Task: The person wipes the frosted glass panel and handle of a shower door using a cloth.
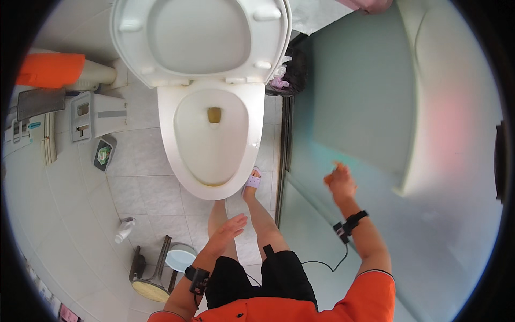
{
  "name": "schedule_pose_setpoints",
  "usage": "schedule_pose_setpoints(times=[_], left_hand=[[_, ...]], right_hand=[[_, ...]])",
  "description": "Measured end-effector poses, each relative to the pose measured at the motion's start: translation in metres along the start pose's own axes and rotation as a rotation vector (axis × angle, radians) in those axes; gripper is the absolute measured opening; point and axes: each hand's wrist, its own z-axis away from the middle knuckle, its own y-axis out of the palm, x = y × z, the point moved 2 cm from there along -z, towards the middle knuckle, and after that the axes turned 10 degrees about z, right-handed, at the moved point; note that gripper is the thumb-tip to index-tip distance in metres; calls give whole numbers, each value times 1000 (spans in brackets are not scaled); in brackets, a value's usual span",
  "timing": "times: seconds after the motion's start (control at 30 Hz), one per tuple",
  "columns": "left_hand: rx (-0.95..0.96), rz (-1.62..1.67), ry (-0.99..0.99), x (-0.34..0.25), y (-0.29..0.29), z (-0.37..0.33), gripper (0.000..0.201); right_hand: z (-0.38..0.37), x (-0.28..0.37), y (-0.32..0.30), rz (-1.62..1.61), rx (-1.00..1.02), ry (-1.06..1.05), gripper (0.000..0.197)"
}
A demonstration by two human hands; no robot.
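Note:
A white toilet (167, 123) stands in front of me with its lid and seat (131, 48) raised. Brownish water sits at the bottom of the bowl. Over my legs, just short of the bowl's front edge, my left hand (228, 233) is open, fingers stretched out and holding nothing. Out to the right, my right hand (341, 185) is beside the frosted glass panel (359, 96), its fingers curled in. Whatever it may hold is hidden, and I cannot tell whether it touches the glass.
A black-lined trash bin (298, 75) stands right of the toilet. Along the left wall are an orange object (51, 70), a grey-white plastic holder (96, 115) and a small dark tray (104, 153). Nearer lie a white bottle (125, 229), a stool (150, 290) and a pale blue basin (181, 256).

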Motion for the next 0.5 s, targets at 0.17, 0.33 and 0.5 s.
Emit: schedule_pose_setpoints(times=[0.17, 0.33, 0.5], left_hand=[[-35, 31, -22, -17, 13, 23, 48], [-17, 24, 8, -21, 16, 30, 48], [-32, 31, 38, -31, 13, 41, 47]], right_hand=[[-2, -166, -73, -471, -755, 540, 44], [42, -100, -86, -2, -335, 363, 45], [59, 26, 64, -139, -41, -69, 51]])
